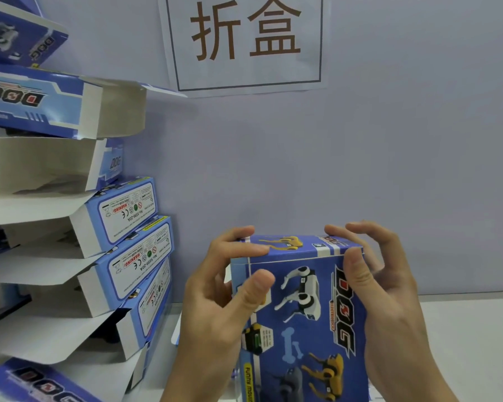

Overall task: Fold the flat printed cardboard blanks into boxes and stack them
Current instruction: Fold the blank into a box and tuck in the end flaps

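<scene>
I hold a blue printed box (298,309) upright in front of me, low and a little right of the middle of my view, above the pale table (471,320). My left hand (215,303) grips its left side: the thumb presses flat on the front face, beside the picture of a white robot dog, while the fingers curl over the top left corner onto the closed top flap. My right hand (389,291) grips the right side the same way, the thumb laid along the upper right edge next to the large "DOG" lettering and the fingers bent over the top right corner. The top flap lies shut and shows a yellow dog print; the bottom of the box runs out of view, so I cannot tell how it is closed there. To my left stands a leaning stack of folded boxes (99,227) of the same print, each lying on its side with its open end and loose white flaps toward me, the warning labels on their ends turned to the right. The stack rises from the table to the top of my view, close against the lilac wall (389,140). On that wall, straight ahead and above my hands, hangs a white paper sign (246,42) with two large brown characters inside a thin dark frame.
</scene>
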Demonstrator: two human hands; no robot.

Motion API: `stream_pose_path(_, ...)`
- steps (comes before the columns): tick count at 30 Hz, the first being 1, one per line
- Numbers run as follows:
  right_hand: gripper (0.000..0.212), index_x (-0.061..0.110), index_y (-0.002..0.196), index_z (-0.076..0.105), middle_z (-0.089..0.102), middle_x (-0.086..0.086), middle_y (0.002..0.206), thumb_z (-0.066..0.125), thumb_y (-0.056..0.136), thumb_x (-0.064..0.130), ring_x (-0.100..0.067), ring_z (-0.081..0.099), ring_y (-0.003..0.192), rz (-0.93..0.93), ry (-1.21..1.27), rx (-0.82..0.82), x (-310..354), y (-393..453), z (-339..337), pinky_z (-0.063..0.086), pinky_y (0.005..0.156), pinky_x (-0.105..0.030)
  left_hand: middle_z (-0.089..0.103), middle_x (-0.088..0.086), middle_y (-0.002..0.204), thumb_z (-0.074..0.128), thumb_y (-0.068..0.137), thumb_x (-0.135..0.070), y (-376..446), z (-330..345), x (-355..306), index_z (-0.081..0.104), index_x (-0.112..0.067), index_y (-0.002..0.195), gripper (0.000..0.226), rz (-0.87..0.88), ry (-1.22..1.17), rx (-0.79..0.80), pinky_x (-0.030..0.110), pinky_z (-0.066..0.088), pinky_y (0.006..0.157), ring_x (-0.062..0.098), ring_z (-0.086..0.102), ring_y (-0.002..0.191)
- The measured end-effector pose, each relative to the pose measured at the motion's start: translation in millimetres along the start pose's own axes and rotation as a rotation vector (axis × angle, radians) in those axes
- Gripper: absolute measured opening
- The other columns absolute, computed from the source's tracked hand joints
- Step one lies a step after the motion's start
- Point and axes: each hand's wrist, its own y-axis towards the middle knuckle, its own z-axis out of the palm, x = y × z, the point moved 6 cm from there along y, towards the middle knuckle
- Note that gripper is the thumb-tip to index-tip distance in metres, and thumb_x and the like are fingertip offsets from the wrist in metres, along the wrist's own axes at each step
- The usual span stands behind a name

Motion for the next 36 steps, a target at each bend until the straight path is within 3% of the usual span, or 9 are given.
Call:
stream_pose_path(6,0.059,0.033,0.104,0.064,0.065,0.003,0.128,0.081,0.060,0.068,-0.029,0.074,0.094,0.016,-0.022,0.005,2.2,-0.9,-1.4,0.060,0.056,-0.037,0.058,-0.017,0.133,0.080,0.058,-0.071,-1.7,6.0,0.3,0.071,-0.041,0.089,0.044,0.007,0.098,-0.033,0.047,0.062,0.074,0.009,0.065,0.113)
stream_pose_path(11,0.061,0.028,0.093,0.070,0.064,0.011,0.128,0.083,0.052,0.070,-0.026,0.071,0.105,0.051,-0.051,0.024,0.0,-1.6,4.2,0.060,0.056,-0.035,0.064,-0.019,0.124,0.077,0.068,-0.043,-0.5,0.2,5.3,0.072,-0.038,0.085,0.018,-0.055,0.005,-0.079,0.037,0.063,0.065,0.012,0.067,0.111)
stream_pose_path(15,0.052,0.027,0.085,0.069,0.065,0.012,0.123,0.082,0.055,0.067,-0.028,0.069,0.108,0.019,-0.070,-0.019,1.5,-1.9,6.4,0.060,0.056,-0.036,0.065,-0.021,0.120,0.069,0.067,-0.045,-0.2,-0.7,1.3,0.070,-0.041,0.083,0.016,0.000,0.094,-0.118,0.028,0.061,0.068,0.007,0.064,0.113)
stream_pose_path(18,0.019,0.029,0.079,0.067,0.066,0.014,0.120,0.069,0.069,0.045,-0.025,0.069,0.107,-0.010,-0.074,-0.041,2.4,-2.1,2.8,0.060,0.052,-0.035,0.063,-0.022,0.121,0.067,0.069,-0.046,-0.3,2.9,1.5,0.068,-0.043,0.084,0.016,0.003,0.114,-0.089,0.031,0.062,0.067,0.010,0.063,0.115)
stream_pose_path(26,0.015,0.030,0.077,0.073,0.062,0.009,0.124,0.063,0.072,0.039,-0.029,0.066,0.111,-0.048,-0.118,-0.011,0.7,-2.6,5.2,0.061,0.057,-0.034,0.063,-0.016,0.126,0.073,0.079,-0.031,-0.5,-1.1,4.6,0.070,-0.035,0.082,0.006,-0.006,0.047,-0.043,0.035,0.062,0.065,0.016,0.065,0.115)
stream_pose_path(28,0.015,0.032,0.076,0.073,0.062,0.010,0.123,0.062,0.071,0.041,-0.026,0.065,0.113,-0.046,-0.130,-0.008,0.2,-2.9,8.7,0.061,0.056,-0.033,0.063,-0.015,0.126,0.078,0.080,-0.041,-0.5,-5.2,2.1,0.069,-0.035,0.082,0.012,-0.002,0.077,-0.064,0.037,0.062,0.067,0.017,0.064,0.116)
stream_pose_path(31,0.014,0.036,0.085,0.072,0.061,0.013,0.127,0.063,0.081,0.046,-0.025,0.063,0.118,-0.086,-0.189,-0.002,0.0,-3.5,10.9,0.062,0.067,-0.044,0.061,-0.022,0.127,0.080,0.073,-0.050,-0.5,-4.7,-1.4,0.067,-0.043,0.095,0.026,0.001,0.162,-0.063,0.044,0.061,0.075,0.013,0.064,0.116)
stream_pose_path(34,0.027,0.048,0.108,0.067,0.065,0.007,0.128,0.059,0.083,0.051,-0.027,0.062,0.121,-0.096,-0.321,0.015,-2.1,-4.9,12.1,0.052,0.092,-0.058,0.071,-0.027,0.104,0.084,0.064,-0.038,0.3,-3.0,2.2,0.061,-0.042,0.116,0.057,-0.042,0.136,-0.053,0.021,0.059,0.060,0.001,0.073,0.087)
stream_pose_path(36,0.036,0.051,0.117,0.062,0.064,0.010,0.129,0.062,0.081,0.051,-0.019,0.060,0.123,-0.107,-0.367,-0.011,-2.6,-5.4,11.1,0.050,0.097,-0.055,0.075,-0.017,0.096,0.081,0.058,-0.039,1.6,-8.9,7.4,0.063,-0.038,0.112,0.056,-0.062,0.123,-0.099,0.020,0.058,0.056,0.008,0.075,0.080)
